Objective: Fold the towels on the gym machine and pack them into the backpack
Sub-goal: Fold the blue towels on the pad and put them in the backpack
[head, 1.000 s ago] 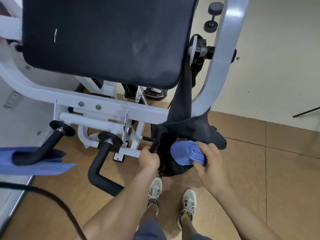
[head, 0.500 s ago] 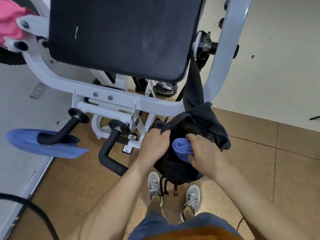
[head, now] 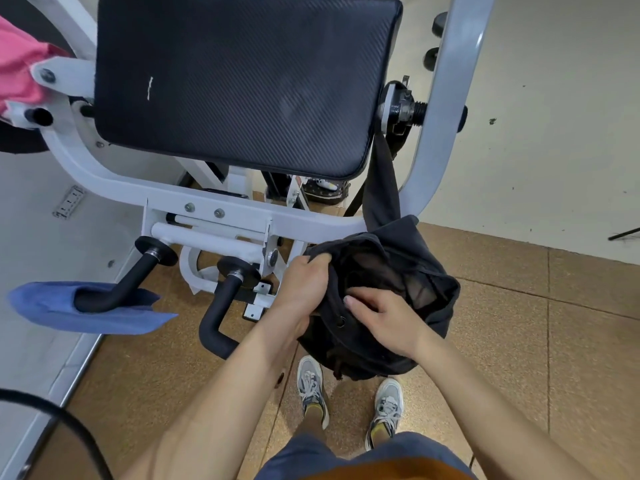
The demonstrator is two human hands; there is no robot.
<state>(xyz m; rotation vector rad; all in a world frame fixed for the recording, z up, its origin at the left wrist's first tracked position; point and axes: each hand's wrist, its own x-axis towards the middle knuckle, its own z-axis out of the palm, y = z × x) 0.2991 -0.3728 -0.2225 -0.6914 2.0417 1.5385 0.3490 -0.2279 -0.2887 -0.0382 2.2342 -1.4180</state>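
A black backpack (head: pixel 434 306) hangs by its strap from a knob on the white gym machine (head: pixel 242 216), with its mouth open toward me. My left hand (head: pixel 306 284) grips the near-left rim of that opening. My right hand (head: pixel 384 317) lies over the front rim with fairly straight fingers reaching into the mouth, and nothing shows in it. No towel shows inside the dark bag. A blue towel (head: pixel 83 311) is draped over the machine's left black handle. A pink towel (head: pixel 19 74) hangs on the frame at the top left.
The machine's big black pad (head: pixel 242 81) fills the upper middle. A second black handle (head: pixel 218 320) curves down just left of my left forearm. Dumbbells (head: pixel 434 39) lie by the wall, a black cable (head: pixel 69 427) crosses the lower left, and my feet stand under the bag.
The rolled blue towel my right hand held at the bag's mouth has gone inside and out of sight. My left hand shifted its grip up along the rim.
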